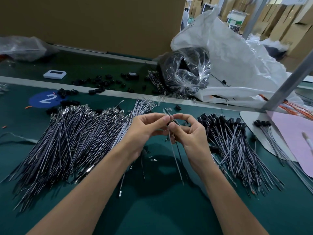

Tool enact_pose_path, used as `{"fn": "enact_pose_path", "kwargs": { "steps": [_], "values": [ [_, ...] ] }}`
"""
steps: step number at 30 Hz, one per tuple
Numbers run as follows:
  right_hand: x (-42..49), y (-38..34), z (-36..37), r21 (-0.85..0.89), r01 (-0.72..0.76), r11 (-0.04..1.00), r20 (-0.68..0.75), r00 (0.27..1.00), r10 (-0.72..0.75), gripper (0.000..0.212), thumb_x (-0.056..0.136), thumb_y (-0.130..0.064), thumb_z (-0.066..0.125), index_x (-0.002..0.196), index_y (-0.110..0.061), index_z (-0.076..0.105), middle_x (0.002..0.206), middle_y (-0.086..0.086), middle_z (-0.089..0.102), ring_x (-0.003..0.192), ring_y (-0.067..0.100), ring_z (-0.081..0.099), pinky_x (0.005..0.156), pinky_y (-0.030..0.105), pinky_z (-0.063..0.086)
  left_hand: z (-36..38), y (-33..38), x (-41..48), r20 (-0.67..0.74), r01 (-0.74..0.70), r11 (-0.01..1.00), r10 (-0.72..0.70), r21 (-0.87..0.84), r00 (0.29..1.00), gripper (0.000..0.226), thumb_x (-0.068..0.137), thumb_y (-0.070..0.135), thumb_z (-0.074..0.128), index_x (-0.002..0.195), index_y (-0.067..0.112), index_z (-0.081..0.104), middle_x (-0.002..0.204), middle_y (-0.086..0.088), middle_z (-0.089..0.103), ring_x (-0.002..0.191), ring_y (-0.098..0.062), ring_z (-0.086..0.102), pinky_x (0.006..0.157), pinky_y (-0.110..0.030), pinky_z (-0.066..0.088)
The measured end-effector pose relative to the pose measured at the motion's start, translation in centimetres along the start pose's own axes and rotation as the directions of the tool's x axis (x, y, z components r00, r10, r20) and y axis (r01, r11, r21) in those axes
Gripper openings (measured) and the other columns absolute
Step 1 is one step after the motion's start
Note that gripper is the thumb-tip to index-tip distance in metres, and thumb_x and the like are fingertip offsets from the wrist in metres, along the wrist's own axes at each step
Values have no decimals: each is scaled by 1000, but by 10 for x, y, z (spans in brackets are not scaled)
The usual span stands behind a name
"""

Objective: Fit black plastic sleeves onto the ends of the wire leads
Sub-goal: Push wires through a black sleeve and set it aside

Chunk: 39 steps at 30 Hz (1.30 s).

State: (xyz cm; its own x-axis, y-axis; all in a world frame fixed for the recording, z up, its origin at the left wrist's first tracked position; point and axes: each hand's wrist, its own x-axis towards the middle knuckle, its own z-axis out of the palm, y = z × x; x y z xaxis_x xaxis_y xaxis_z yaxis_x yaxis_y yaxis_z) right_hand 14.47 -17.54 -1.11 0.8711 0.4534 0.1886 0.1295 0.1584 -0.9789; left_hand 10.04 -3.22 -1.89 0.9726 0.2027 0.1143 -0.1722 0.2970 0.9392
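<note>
Your left hand (149,126) and right hand (191,133), well right of the 2 mark (45,99), both pinch one lead (176,160) whose end seems to enter a sleeve (168,123) between them; push off-line and that end may bend, or the sleeve slip free.

My left hand (147,128) and my right hand (191,133) meet in the middle, above the table (160,212), both pinching the held wires (176,160), two of them, I think. A big pile of bare wires (67,141) lies to my left. The wires with sleeves (237,150) lie to my right. Behind, loose sleeves (101,82) lie beside a bag (186,72).
</note>
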Motion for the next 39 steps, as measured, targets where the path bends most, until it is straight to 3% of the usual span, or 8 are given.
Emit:
{"fn": "enact_pose_path", "kwargs": {
  "steps": [5,11,14,17,21,25,30,39],
  "values": [
    [1,3,-2,-158,-8,987,88,996,23,5,87,-9,68,89,-9,73,68,4,73,58,4,63,57,13,46,-3,3,3,-118,-57,997,50,-51,992,22,70,28,74,89,19,79,85,2,73,71,-10,63,80,-31,50],
    [1,6,-1,-140,23,990,38,999,-17,14,90,-2,64,82,-9,74,61,1,70,53,5,60,57,14,47,4,0,0,-108,-88,990,101,114,989,11,82,17,71,92,18,77,79,3,74,72,-7,65,72,-21,54],
    [1,7,-1,-138,34,990,21,999,-32,14,90,-3,65,82,-9,74,62,2,70,54,7,60,57,15,47,7,-3,-1,-105,-78,983,97,168,990,13,86,13,70,86,24,77,80,-1,75,75,-13,66,78,-30,55],
    [1,8,0,-145,29,989,14,1000,-28,12,89,-3,66,82,-9,74,62,3,70,53,6,60,57,14,46,7,-1,-2,-127,-71,990,86,121,988,12,80,21,74,91,23,77,89,-3,76,81,-15,67,85,-35,53],
    [1,10,3,-170,25,985,17,1000,-22,8,87,-1,67,81,-3,72,60,3,70,51,7,58,54,14,46,2,4,0,-230,-95,995,95,12,968,30,72,33,73,97,18,75,92,-2,76,79,-11,68,74,-24,54],
    [1,12,2,-221,25,975,-3,1000,-27,6,87,-4,70,82,-2,73,62,5,71,53,11,59,57,18,48,-3,7,1,-285,-105,991,76,-85,956,31,62,26,80,89,13,74,83,-1,75,74,-12,67,70,-21,54],
    [0,15,3,-356,87,930,-11,995,-98,14,85,-5,72,76,-15,73,62,1,72,52,9,63,58,19,50,3,4,1,-286,-83,996,73,-23,955,43,54,21,84,92,7,71,81,-4,74,78,-16,70,71,-23,57],
    [0,19,6,-480,147,865,-53,979,-196,8,84,-5,73,77,-9,73,62,-4,71,54,2,66,55,13,49,5,1,-1,-284,-74,977,15,-198,959,31,62,14,78,90,7,67,88,-13,76,83,-20,71,71,-22,56]
  ]
}}
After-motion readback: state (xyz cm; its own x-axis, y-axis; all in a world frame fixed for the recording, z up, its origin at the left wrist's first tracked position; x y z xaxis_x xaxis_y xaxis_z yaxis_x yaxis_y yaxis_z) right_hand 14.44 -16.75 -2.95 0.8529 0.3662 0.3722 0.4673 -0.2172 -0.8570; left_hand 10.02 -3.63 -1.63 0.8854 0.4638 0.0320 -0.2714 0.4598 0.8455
